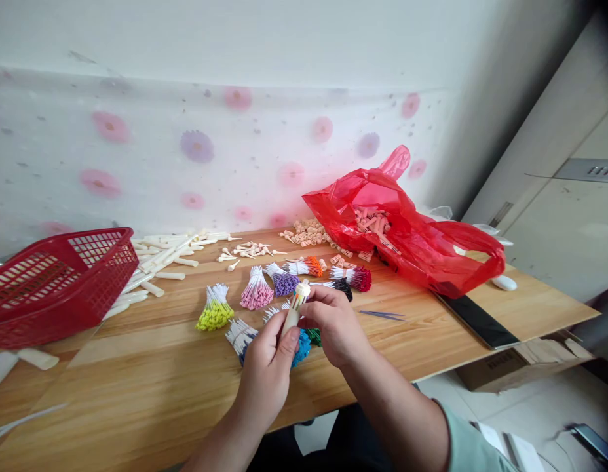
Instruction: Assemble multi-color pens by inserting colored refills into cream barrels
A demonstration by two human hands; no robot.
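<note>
Above the table's front part, a cream multicolour pen (293, 313) is held tilted, its top showing small coloured parts. Wrapped around its lower barrel is my left hand (268, 367), fingers closed. My right hand (333, 321) pinches near the pen's upper end; whether its fingertips grip the barrel or a small part there is partly hidden. Bundles of thin pen refills surround the hands: yellow (215, 308), pink (256, 288), purple (283, 280), orange (306, 266), dark red (353, 278) and black (339, 287). Blue refills (301, 349) are partly covered by my hands.
A red plastic basket (63, 288) stands at left beside cream pen barrels (171, 262). Small cream pointed parts (249, 250) lie behind the bundles. An open red bag (422, 242) holds peach-coloured parts (375, 223). Tweezers (382, 315) and a black phone (475, 320) lie at right.
</note>
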